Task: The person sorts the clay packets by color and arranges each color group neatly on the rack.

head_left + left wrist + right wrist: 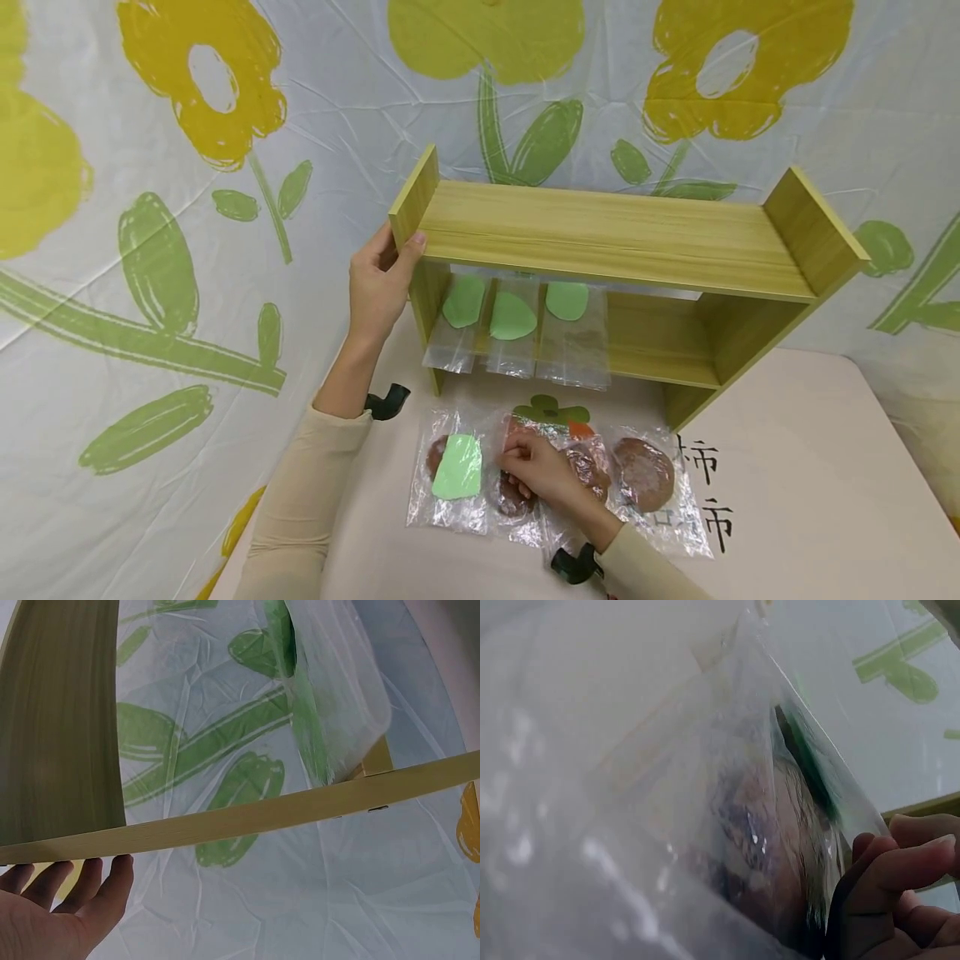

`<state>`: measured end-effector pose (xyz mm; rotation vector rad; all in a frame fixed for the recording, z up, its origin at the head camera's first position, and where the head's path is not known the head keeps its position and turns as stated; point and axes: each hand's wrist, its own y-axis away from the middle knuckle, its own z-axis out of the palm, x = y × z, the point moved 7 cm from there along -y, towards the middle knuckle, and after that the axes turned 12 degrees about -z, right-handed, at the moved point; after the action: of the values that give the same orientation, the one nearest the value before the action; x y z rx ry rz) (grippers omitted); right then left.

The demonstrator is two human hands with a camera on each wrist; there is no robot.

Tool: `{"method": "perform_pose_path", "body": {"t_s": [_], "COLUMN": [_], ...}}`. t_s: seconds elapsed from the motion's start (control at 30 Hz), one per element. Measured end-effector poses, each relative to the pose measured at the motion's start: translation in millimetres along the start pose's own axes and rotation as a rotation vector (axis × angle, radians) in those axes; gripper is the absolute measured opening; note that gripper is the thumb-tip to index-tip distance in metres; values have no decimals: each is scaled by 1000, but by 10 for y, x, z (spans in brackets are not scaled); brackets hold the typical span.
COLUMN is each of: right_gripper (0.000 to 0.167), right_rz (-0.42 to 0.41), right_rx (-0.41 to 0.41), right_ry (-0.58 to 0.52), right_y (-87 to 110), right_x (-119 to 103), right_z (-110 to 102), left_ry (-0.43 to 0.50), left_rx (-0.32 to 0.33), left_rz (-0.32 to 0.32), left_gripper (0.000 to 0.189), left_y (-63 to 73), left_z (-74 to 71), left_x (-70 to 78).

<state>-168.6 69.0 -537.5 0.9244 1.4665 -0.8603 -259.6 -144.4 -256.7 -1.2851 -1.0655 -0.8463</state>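
My left hand [378, 287] grips the left side panel of a wooden shelf unit [600, 233], thumb on its front edge. In the left wrist view, the fingers [116, 889] touch the panel's edge. Low over the table, my right hand [551, 475] pinches the edge of a clear plastic bag [525, 529] with a brown round item inside. The right wrist view shows the curled fingers [915, 866] at the bag's edge and a green piece [806, 761] inside. To its left lies another bag [420, 508], with a pale green piece [457, 467] over something brown.
Two more bags with brown round contents lie to the right, one holding a large brown disc [645, 475]. On the shelf's lower board, three clear bags [573, 358] with green pieces overhang the front. A flowered cloth [322, 108] hangs behind; black characters [705, 458] mark the tabletop.
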Motion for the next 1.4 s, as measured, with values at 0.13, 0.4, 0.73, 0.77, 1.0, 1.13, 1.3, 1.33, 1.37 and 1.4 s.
{"method": "perform_pose_path", "body": {"t_s": [0.13, 0.4, 0.73, 0.77, 1.0, 1.13, 1.3, 1.33, 1.37, 1.4], "right_gripper": [11, 13, 37, 44, 46, 41, 51, 51, 53, 54], "right_rz": [-36, 34, 133, 133, 152, 113, 109, 111, 116, 119], "right_rx": [7, 115, 158, 166, 158, 92, 61, 62, 67, 73], "right_ry": [47, -192, -430, -442, -426, -436, -470, -471, -466, -464], "right_y": [-9, 29, 112, 121, 161, 162, 164, 163, 163, 163], "right_x": [-6, 41, 134, 138, 205, 193, 182, 179, 177, 172], "right_z": [25, 30, 51, 48, 69, 128, 167, 165, 159, 148], "left_ry": [5, -2, -11, -11, -9, -10, -1, 0, 2, 2], "left_rx": [1, 5, 12, 11, 13, 13, 6, 6, 7, 7], "left_rz": [0, 8, 20, 19, 20, 25, 28, 28, 28, 28], "left_gripper": [44, 44, 43, 43, 44, 44, 41, 41, 41, 41], "left_y": [-7, -72, -139, -138, -143, -146, -137, -134, -132, -130], "left_z": [-1, -22, -61, -60, -60, -59, -50, -48, -48, -48], "left_x": [-12, -140, -295, -294, -306, -306, -292, -290, -288, -286]}}
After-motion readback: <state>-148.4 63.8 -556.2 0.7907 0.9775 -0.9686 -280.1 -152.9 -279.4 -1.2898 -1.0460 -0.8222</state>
